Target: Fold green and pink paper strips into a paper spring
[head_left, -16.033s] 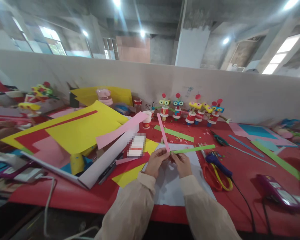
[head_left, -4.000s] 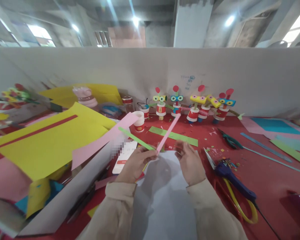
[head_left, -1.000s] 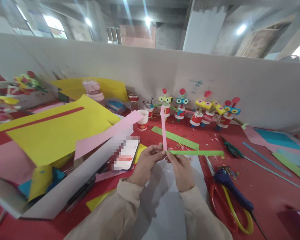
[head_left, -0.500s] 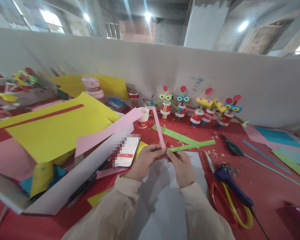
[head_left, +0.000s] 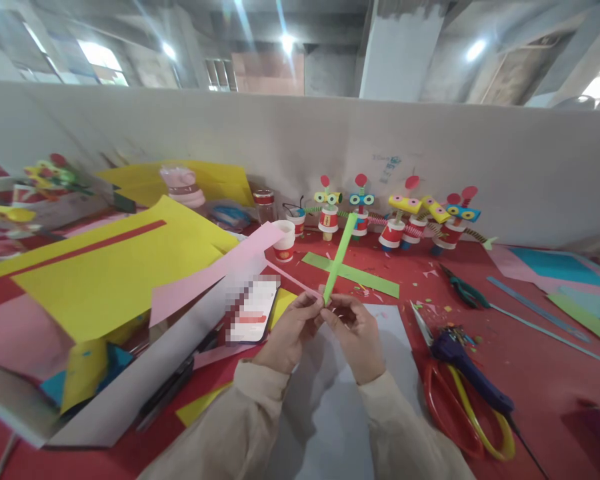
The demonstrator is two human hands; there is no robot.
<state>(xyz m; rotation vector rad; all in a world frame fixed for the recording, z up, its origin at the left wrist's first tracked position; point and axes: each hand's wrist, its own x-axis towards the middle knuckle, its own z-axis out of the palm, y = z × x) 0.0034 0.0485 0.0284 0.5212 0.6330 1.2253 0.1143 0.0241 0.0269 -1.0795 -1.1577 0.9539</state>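
Both hands meet over a pale sheet (head_left: 325,413), fingers pinched together. My left hand (head_left: 290,333) is closed on the end of a pink paper strip (head_left: 293,279), which slants away to the upper left. Closed on a green paper strip (head_left: 341,257) is my right hand (head_left: 356,337); that strip points up and slightly right. The two strips come together at the fingertips, where the join is mostly hidden. Behind them another green strip (head_left: 375,279) lies flat on the red table (head_left: 410,267).
On the right lie scissors (head_left: 450,413), a blue-handled tool (head_left: 473,370) and green-handled pliers (head_left: 465,290). Paper-cup figures (head_left: 329,219) line the wall. At left are a phone (head_left: 254,313), a pink sheet (head_left: 215,273) and large yellow sheets (head_left: 130,267).
The green strip has swung from pointing right to pointing up and away. The pink strip has tipped from nearly upright down to the left. Both hands remain together.
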